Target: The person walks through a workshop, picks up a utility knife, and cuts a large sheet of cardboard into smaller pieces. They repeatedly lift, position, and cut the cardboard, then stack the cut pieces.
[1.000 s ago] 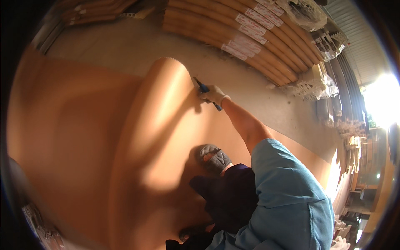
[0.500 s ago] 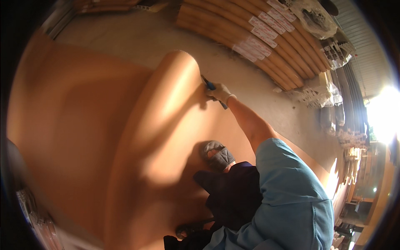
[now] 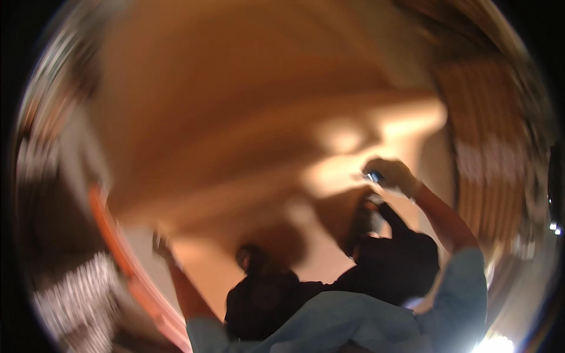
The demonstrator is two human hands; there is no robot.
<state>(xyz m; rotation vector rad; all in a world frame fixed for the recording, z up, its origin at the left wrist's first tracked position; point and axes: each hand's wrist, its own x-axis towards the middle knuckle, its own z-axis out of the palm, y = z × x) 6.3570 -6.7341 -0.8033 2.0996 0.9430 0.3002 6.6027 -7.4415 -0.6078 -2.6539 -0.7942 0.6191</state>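
A large brown sheet, like heavy paper or card, covers the floor before me and rises in a long curled fold (image 3: 259, 165). My right hand (image 3: 395, 175), in a pale glove, is closed around a blue-handled utility knife (image 3: 374, 176) near the right end of the fold. The knife's tip is too blurred to tell whether it touches the sheet. At the sheet's left edge is my left hand (image 3: 162, 244), with the arm stretched down. Motion smears its fingers, so whether it grips the edge is unclear.
Long brown rolls or tubes (image 3: 488, 147) lie stacked at the right. An orange-red bar (image 3: 126, 259) runs along the left, with a pile of pale ribbed pieces (image 3: 79, 306) beyond it. My feet stand on the sheet, close below the fold.
My view has swung round, so the fold now runs crosswise and the stacked rolls sit at the right. My left hand has come into view. The knife stays in my right hand.
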